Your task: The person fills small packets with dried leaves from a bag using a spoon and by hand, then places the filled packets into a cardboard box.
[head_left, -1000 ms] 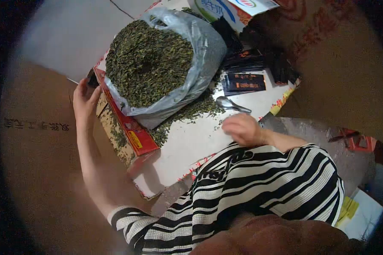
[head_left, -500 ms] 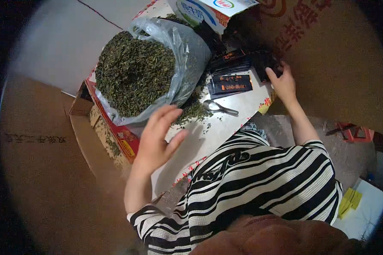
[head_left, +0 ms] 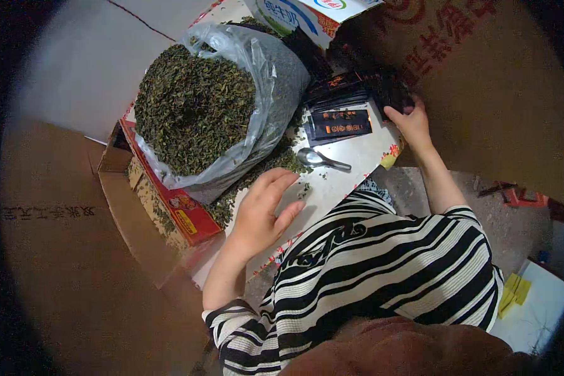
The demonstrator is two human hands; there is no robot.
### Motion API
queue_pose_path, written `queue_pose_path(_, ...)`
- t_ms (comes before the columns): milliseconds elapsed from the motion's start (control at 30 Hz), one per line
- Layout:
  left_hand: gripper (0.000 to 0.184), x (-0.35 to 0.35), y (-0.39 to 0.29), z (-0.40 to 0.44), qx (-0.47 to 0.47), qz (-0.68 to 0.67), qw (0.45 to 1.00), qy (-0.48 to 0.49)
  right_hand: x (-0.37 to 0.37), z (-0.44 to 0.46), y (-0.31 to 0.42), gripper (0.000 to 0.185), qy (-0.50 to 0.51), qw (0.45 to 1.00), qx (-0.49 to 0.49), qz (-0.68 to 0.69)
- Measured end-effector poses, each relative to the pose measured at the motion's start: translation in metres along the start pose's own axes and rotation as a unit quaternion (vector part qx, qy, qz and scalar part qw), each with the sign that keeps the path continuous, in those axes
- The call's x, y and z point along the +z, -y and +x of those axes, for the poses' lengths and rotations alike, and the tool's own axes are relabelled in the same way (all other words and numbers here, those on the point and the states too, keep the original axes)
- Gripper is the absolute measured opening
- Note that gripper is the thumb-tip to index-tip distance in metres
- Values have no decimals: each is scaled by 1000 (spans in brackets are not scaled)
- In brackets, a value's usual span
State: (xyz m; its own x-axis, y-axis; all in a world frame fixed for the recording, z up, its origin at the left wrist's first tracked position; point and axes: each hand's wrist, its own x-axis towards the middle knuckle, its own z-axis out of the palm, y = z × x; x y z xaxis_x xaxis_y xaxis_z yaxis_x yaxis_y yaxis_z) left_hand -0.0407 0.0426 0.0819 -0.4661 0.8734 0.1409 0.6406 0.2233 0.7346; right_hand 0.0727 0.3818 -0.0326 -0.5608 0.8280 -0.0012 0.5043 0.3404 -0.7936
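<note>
My left hand (head_left: pixel 264 210) hangs over the front of the white board (head_left: pixel 332 182), thumb and fingers apart, with nothing in it. At the board's right end, my right hand (head_left: pixel 412 122) touches the dark packets (head_left: pixel 388 91); its fingertips are partly hidden among them. Left of these, more black packets with orange print (head_left: pixel 339 124) lie in a pile. A metal spoon (head_left: pixel 323 159) rests just below them. A big clear plastic bag (head_left: pixel 276 94) full of dried green leaves (head_left: pixel 194 106) stands open at the left of the board.
A red box (head_left: pixel 185 216) runs along the bag's left side, beside an open cardboard box (head_left: pixel 128 207) with loose leaves. A milk carton (head_left: pixel 294 15) stands behind the bag. At the lower right are a white surface (head_left: pixel 536 307) with yellow strips and a red object (head_left: pixel 523 197).
My left hand has come from the cardboard box at the left to the board's front. My right hand has moved from near the spoon to the dark packets at the right.
</note>
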Motion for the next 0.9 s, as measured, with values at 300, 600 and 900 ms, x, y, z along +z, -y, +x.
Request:
queue_pose_path(300, 43, 14, -1, 2, 30, -9, 999, -11, 13, 13, -29, 75, 10, 1000, 0, 6)
queue_pose_path(600, 48, 31, 9, 2, 24, -32, 999, -25, 6, -32, -8, 82, -78, 996, -53, 9)
queue_pose_path(900, 77, 68, 23, 14, -105, -419, 891, -139, 33, -115, 70, 91, 368, 854, -136, 342)
